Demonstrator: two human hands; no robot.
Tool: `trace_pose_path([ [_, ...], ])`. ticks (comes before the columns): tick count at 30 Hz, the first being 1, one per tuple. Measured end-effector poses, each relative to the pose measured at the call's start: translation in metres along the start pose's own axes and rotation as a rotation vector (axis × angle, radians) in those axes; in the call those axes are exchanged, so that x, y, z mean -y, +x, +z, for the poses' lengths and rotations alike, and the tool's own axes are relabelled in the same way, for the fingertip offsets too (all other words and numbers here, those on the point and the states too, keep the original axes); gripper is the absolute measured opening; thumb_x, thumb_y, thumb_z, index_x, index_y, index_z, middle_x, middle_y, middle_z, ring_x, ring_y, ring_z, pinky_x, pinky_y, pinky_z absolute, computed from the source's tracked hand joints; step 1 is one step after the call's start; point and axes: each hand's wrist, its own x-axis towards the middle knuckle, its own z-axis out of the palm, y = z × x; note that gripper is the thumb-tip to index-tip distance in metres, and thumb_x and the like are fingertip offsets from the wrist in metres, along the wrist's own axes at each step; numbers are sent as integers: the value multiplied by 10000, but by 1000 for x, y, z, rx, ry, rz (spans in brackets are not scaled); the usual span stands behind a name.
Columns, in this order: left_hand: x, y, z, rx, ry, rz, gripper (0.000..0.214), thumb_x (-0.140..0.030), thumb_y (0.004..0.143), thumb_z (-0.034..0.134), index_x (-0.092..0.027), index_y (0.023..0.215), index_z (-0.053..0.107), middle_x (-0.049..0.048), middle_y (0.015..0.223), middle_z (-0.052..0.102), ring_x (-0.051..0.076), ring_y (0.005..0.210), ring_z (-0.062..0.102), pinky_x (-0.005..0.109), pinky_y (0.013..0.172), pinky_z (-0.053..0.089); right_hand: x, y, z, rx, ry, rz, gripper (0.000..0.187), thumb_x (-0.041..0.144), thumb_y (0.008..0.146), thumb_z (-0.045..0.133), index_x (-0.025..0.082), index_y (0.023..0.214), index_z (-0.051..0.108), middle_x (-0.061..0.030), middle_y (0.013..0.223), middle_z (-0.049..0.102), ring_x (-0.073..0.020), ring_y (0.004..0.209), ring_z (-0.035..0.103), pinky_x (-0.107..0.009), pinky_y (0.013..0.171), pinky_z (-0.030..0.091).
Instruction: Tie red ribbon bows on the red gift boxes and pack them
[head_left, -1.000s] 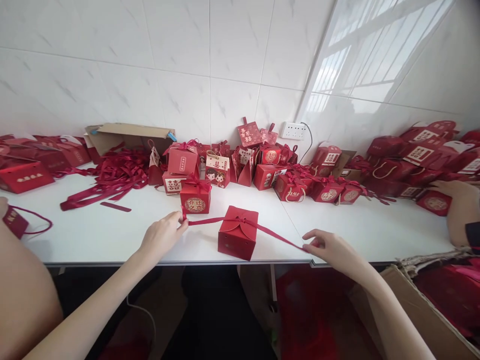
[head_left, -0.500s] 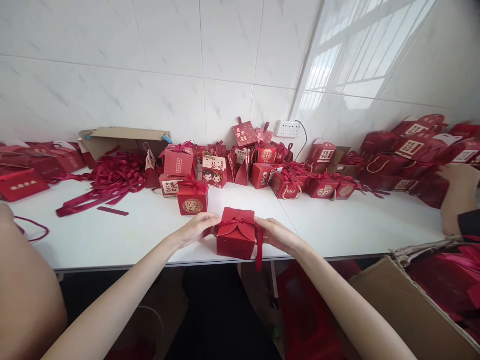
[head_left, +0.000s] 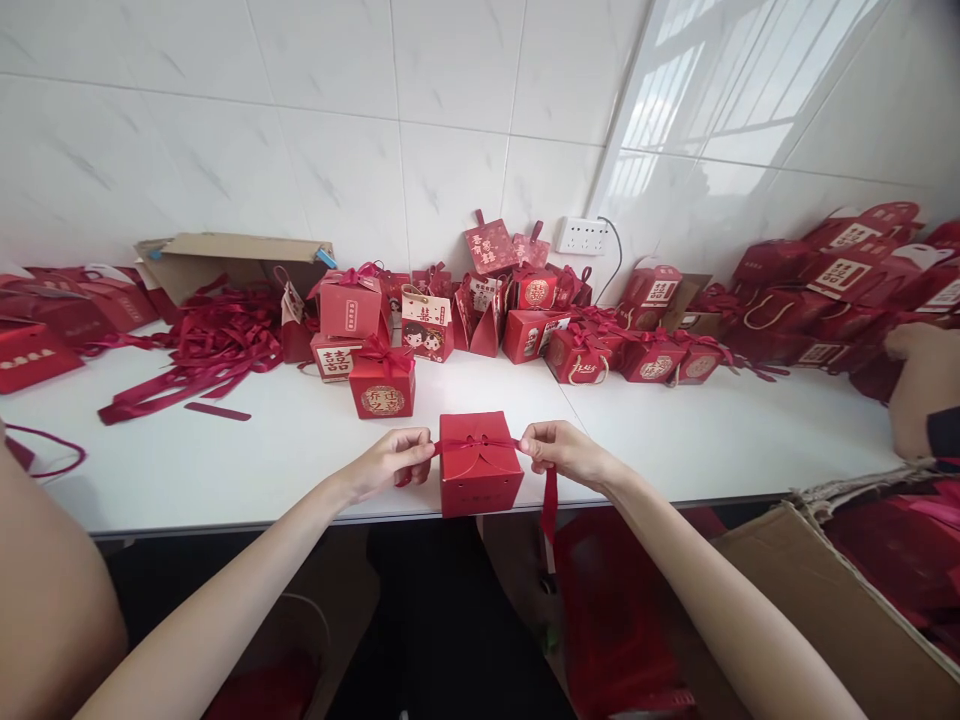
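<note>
A small red gift box (head_left: 480, 475) stands at the near edge of the white table (head_left: 247, 450). A dark red ribbon (head_left: 550, 500) runs across its top, knotted in the middle. My left hand (head_left: 390, 462) pinches the ribbon at the box's left side. My right hand (head_left: 559, 450) pinches it at the right side, and the loose end hangs down past the table edge.
A finished red box with a bow (head_left: 382, 385) stands just behind. Several red boxes and bags (head_left: 570, 345) line the tiled wall. Loose ribbons (head_left: 202, 350) lie at the left by a cardboard box (head_left: 225, 260). Another person's hand (head_left: 919, 385) rests at the far right, above an open carton (head_left: 862, 600).
A second ago my hands were wide apart, pulling the ribbon taut across the box. They have since come in close to the box's sides and hold the ribbon near the knot.
</note>
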Motion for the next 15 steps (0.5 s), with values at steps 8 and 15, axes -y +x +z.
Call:
trace_pose_path([
  [8, -19, -5, 1, -41, 80, -45, 376, -465, 726, 634, -173, 602, 432, -31, 490, 458, 72, 434, 390, 201, 413, 196, 31, -11, -2, 64, -58, -79, 357, 494, 692, 700, 153, 618, 621, 14, 589, 557, -107, 575, 498, -259, 618, 415],
  [15, -66, -11, 15, -3, 302, -14, 291, -418, 745, 621, -167, 631, 529, -31, 529, 417, 64, 433, 358, 201, 403, 231, 54, -5, 24, 99, -133, -275, 320, 483, 733, 663, 169, 770, 707, -71, 909, 706, -218, 909, 630, -350, 848, 456],
])
